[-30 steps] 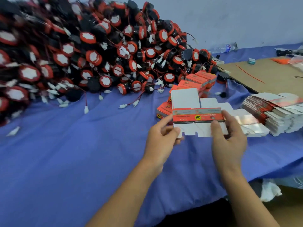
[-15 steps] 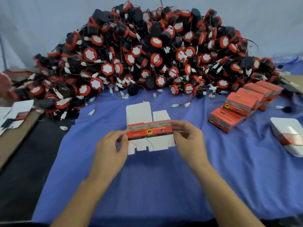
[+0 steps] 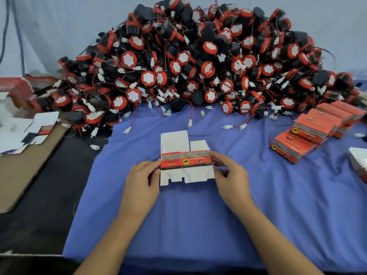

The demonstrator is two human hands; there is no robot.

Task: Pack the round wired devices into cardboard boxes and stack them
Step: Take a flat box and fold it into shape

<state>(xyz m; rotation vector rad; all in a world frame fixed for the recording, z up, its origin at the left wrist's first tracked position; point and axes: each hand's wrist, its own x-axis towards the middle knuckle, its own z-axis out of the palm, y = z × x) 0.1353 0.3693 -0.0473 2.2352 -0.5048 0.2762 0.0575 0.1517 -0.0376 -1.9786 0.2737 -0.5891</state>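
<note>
A flat, unfolded cardboard box [image 3: 186,161] with white flaps and a red printed band is held just above the blue cloth [image 3: 198,215]. My left hand [image 3: 142,179] pinches its left edge and my right hand [image 3: 228,173] pinches its right edge. Behind it rises a big heap of round black-and-red wired devices [image 3: 188,62] with white plugs on red wires. At the right, several packed red boxes [image 3: 309,132] lie in an overlapping row.
More flat box blanks [image 3: 25,130] lie on brown cardboard [image 3: 21,167] at the left. Another pile of blanks [image 3: 359,163] shows at the right edge. Loose plugs and wires [image 3: 190,120] trail onto the cloth in front of the heap.
The view has swung left from the stack of blanks to the heap. Both hands have carried the flat box to the middle of the cloth, still holding its two edges.
</note>
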